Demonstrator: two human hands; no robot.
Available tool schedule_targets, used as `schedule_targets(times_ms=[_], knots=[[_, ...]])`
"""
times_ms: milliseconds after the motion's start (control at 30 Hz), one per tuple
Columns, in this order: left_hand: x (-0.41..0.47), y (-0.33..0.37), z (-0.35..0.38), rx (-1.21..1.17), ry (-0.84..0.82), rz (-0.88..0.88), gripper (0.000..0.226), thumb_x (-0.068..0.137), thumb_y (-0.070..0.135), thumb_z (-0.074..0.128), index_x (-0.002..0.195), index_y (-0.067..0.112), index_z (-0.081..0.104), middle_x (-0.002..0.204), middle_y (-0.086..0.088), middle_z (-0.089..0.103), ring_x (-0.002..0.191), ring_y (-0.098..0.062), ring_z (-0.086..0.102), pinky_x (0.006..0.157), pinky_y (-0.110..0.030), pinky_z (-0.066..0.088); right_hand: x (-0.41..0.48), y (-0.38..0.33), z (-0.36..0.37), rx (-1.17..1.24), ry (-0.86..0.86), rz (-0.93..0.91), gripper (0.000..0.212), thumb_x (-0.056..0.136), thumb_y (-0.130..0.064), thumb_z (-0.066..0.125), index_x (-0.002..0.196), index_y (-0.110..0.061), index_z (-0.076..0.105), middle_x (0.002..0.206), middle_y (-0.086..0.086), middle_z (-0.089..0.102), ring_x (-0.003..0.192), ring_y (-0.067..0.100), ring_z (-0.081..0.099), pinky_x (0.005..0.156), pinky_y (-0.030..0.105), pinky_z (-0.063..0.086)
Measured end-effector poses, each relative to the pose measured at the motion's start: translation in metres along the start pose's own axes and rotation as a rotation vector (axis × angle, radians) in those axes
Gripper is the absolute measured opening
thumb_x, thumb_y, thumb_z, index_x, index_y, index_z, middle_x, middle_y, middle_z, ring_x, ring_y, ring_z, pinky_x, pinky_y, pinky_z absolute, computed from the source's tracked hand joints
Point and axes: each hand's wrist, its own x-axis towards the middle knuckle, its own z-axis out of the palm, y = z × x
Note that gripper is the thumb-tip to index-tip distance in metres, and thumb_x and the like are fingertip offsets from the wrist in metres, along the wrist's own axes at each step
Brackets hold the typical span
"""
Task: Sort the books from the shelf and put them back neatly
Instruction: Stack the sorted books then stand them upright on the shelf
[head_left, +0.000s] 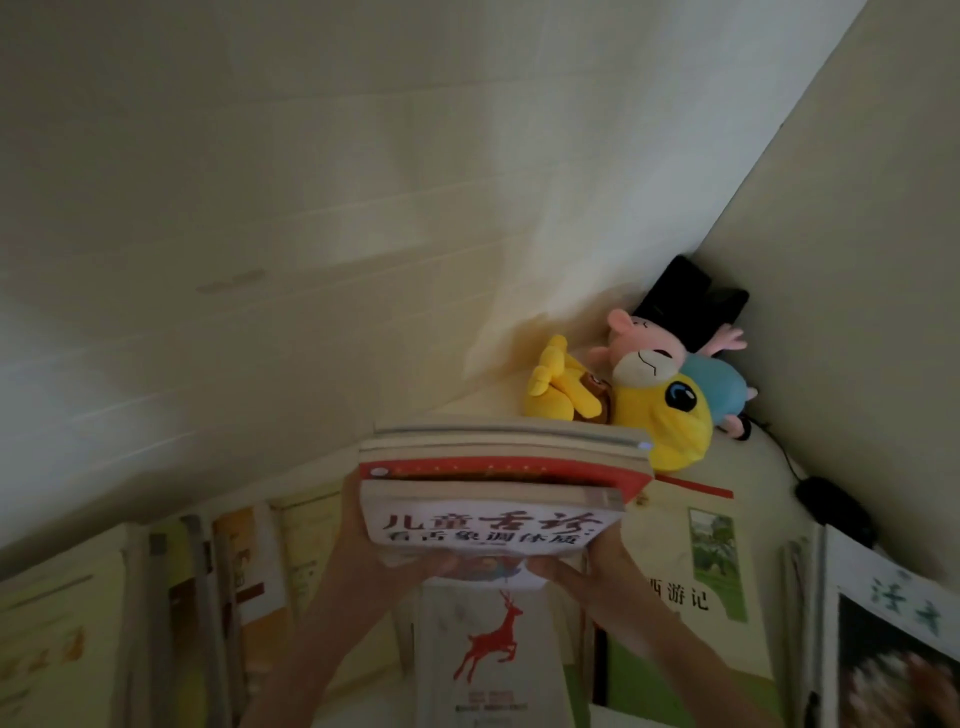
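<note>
Slipping is risked: the stack of books (498, 483) is clamped between left hand (363, 540) and right hand (587, 566) only at its near end.

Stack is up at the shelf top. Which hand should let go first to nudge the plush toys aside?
Right, probably. The right hand grips the stack of paperback books on the side nearest the yellow plush toy, which touches the stack's right end. The left hand holds the far side.

Both hands, left (363, 540) and right (587, 566), grip book stack (498, 483) raised near plush toys (649, 384).
</note>
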Motion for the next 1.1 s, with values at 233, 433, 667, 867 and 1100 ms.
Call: schedule_targets(times_ms=[233, 433, 667, 867, 1100], knots=[[0.016, 0.014, 0.006, 0.048, 0.044, 0.051, 0.086, 0.052, 0.04, 0.085, 0.126, 0.018, 0.046, 0.112, -0.002, 0.066, 0.101, -0.011, 0.067, 0.074, -0.027, 0.057, 0.002, -0.012, 0.003, -0.001, 0.063, -0.233, 0.08, 0.087, -0.021, 0.065, 0.113, -0.08, 0.017, 0.124, -0.041, 0.044, 0.121, -0.009, 0.046, 0.099, 0.027, 0.045], [0.027, 0.017, 0.003, 0.095, 0.058, -0.196, 0.043, 0.072, 0.013, 0.082, 0.108, 0.022, 0.059, 0.096, 0.005, 0.07, 0.077, -0.006, 0.068, 0.056, -0.021, 0.052, 0.019, -0.027, -0.012, 0.115, -0.057, -0.054, 0.061, 0.082, -0.015, 0.072, 0.133, -0.027, 0.04, 0.119, -0.01, 0.063, 0.098, 0.004, 0.065, 0.071, 0.017, 0.054], [0.004, -0.04, 0.019, 0.24, 0.048, -0.446, 0.029, 0.074, 0.015, 0.082, 0.096, 0.015, 0.063, 0.109, -0.013, 0.069, 0.078, -0.017, 0.067, 0.071, -0.038, 0.058, 0.029, 0.033, 0.017, -0.201, -0.038, 0.173, 0.052, 0.086, -0.026, 0.069, 0.131, -0.019, 0.044, 0.127, -0.001, 0.059, 0.112, 0.014, 0.058, 0.093, 0.029, 0.051], [0.012, -0.046, 0.017, 0.564, 0.129, -0.573, 0.114, 0.064, 0.045, 0.084, 0.147, 0.005, 0.017, 0.151, -0.021, 0.011, 0.14, -0.037, 0.015, 0.112, -0.05, 0.026, 0.017, 0.044, 0.023, -0.593, 0.222, 0.067, 0.091, 0.081, -0.056, 0.064, 0.149, -0.018, 0.016, 0.145, 0.003, 0.008, 0.137, 0.027, 0.007, 0.114, 0.047, 0.025], [-0.011, -0.001, 0.105, 0.533, -0.093, 0.062, 0.052, 0.092, 0.045, 0.052, 0.137, 0.022, 0.042, 0.146, 0.001, 0.025, 0.138, -0.015, 0.019, 0.115, -0.04, 0.023, -0.016, 0.068, -0.051, -0.409, 0.628, 0.212, 0.08, 0.083, -0.036, 0.07, 0.147, -0.016, 0.026, 0.151, 0.009, 0.011, 0.14, 0.03, 0.01, 0.113, 0.049, 0.022]])
